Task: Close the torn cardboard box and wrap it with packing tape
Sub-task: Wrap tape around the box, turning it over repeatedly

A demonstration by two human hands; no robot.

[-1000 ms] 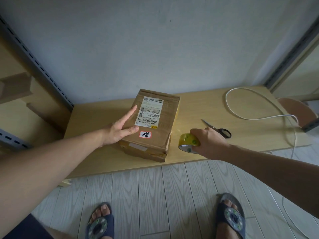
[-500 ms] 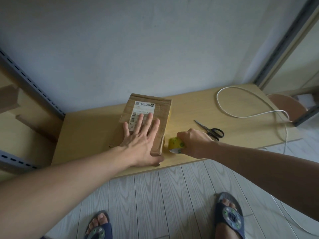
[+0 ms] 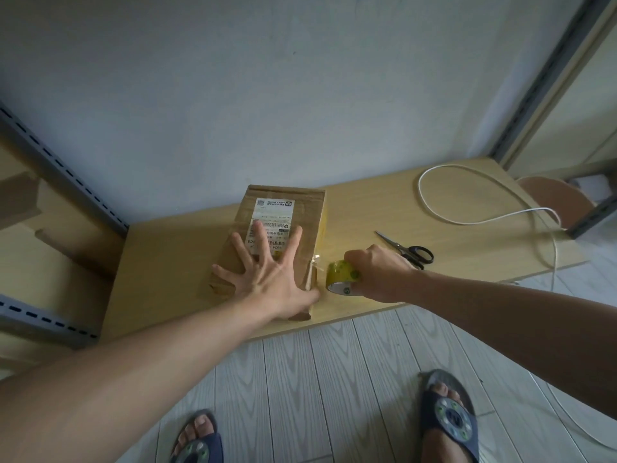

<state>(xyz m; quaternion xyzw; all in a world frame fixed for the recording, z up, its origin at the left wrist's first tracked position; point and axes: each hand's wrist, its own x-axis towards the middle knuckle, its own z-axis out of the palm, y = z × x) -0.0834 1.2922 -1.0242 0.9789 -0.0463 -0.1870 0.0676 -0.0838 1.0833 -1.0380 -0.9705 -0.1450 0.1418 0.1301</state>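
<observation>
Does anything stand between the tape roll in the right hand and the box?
Nothing visible does. Only its own pulled tape strip spans the gap from the tape roll to the cardboard box; the scissors lie beyond the right hand.

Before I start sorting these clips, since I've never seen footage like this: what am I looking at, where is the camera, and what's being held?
There is no machine here. A person works with bare hands, and the single camera sits on their head, looking forward and down, so their slippers appear at the bottom. The left hand lies flat, fingers spread, pressing on top of a cardboard box that bears a shipping label. The right hand grips a yellowish roll of packing tape just beside the box. A clear strip seems to run from the roll to the box's edge. Black-handled scissors and a white cable also lie on the wooden table.
</observation>
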